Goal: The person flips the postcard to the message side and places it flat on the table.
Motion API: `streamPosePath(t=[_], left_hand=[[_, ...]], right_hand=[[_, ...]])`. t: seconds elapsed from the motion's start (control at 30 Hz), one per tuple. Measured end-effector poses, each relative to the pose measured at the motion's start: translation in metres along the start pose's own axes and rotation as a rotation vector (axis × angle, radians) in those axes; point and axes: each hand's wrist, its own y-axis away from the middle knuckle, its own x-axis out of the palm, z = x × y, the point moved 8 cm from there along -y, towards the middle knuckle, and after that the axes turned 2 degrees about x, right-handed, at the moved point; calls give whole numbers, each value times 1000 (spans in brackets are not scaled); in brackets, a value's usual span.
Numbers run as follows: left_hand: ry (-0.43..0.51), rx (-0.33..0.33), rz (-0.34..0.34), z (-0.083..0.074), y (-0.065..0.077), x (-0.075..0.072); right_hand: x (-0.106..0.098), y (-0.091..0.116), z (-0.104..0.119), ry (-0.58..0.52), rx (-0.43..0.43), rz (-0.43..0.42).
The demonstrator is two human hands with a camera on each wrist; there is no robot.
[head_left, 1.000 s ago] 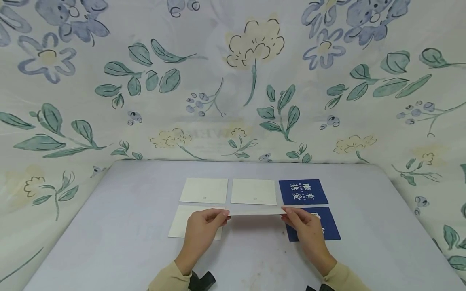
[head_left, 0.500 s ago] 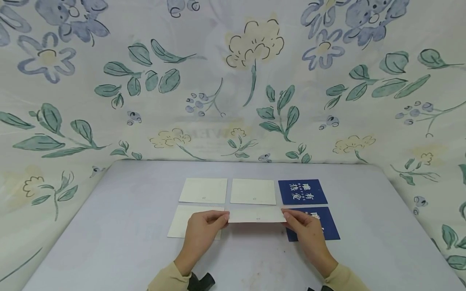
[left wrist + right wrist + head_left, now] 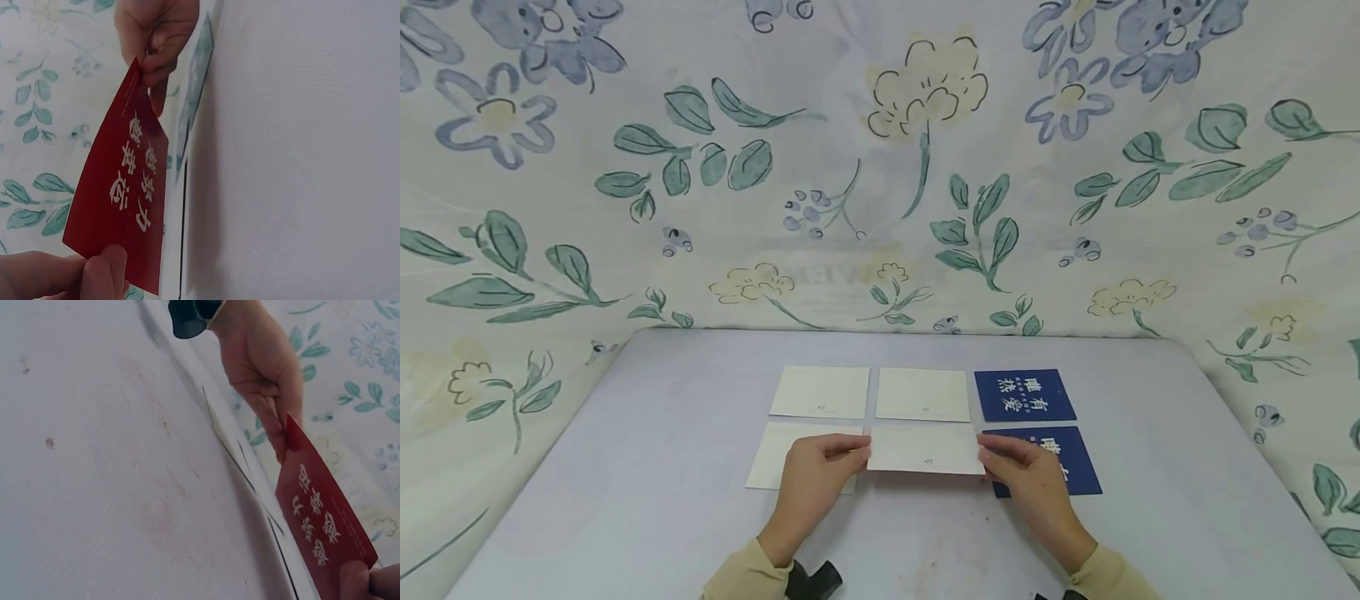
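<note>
Between my two hands a card (image 3: 925, 450) is held above the table, its cream side up in the head view. Both wrist views show its underside, a red face (image 3: 125, 187) with white Chinese characters. My left hand (image 3: 820, 475) pinches the card's left edge between thumb and fingers. At the opposite edge my right hand (image 3: 1033, 483) pinches it the same way. Beneath the left hand lies a cream card (image 3: 767, 457), partly covered. A blue card (image 3: 1082, 467) with white characters lies partly behind the right hand.
Farther back on the white table (image 3: 625, 500) lie two cream cards (image 3: 820, 392) (image 3: 922, 394) and a blue card (image 3: 1026, 396) in a row. A floral cloth (image 3: 850, 167) hangs behind the table. Small brownish stains (image 3: 932, 575) mark the tabletop near the front.
The held card has tipped from nearly edge-on to showing its cream top face, its near edge coming lower. Both hands keep their hold and have barely moved.
</note>
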Motion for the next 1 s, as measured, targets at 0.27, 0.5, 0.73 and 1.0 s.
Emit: streamPosePath(t=[0.27,0.5,0.73,1.0], left_hand=[[-80,16,-2,4,-3,1],[-180,58,-7,2,-6,3],[-256,63,27,-1,-6,9],[-283,70,48,-1,-7,13]], right_hand=[[1,-2,-2,69,-4,8],[5,-3,-2,167,-30,41],[4,-4,6,331,-119,24],[7,-4,7,409,-161,31]])
